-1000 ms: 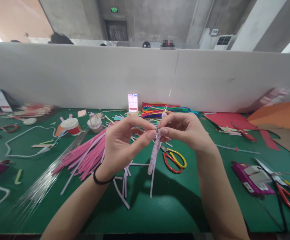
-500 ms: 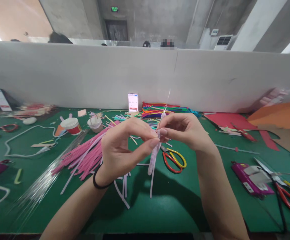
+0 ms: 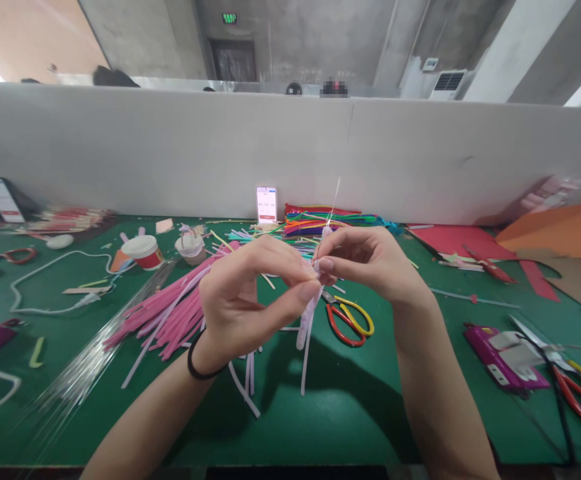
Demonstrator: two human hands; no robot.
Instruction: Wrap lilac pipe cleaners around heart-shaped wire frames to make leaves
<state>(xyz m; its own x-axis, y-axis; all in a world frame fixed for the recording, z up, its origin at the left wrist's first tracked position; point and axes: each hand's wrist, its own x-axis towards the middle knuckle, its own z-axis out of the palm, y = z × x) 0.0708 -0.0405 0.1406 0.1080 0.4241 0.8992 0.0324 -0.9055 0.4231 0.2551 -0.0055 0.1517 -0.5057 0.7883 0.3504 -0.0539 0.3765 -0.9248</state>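
Between my two hands, above the table, hangs a pale lilac pipe cleaner piece (image 3: 307, 325), thick and fuzzy, with a thinner strand dangling beside it. A fine metal wire (image 3: 335, 199) sticks up out of its top end. My left hand (image 3: 257, 297) pinches the piece between thumb and forefinger. Right against it, my right hand (image 3: 365, 263) has its thumb and forefinger closed on the same piece a little higher. My fingertips cover the spot where they meet. Below and to the right, scissors (image 3: 353, 321) with red and yellow handles lie on the table.
Pink pipe cleaners (image 3: 170, 313) and a bundle of thin wires (image 3: 100, 353) spread at the left. Multicoloured pipe cleaners (image 3: 320, 223) lie behind my hands, beside an upright phone (image 3: 267, 205). A paper cup (image 3: 143, 252) stands back left. A purple power strip (image 3: 503, 360) and more scissors (image 3: 577, 393) are at the right.
My left hand has shifted very slightly, its thumb now further over the lilac piece. Both hands keep their pinch, and the piece hangs almost where it was.
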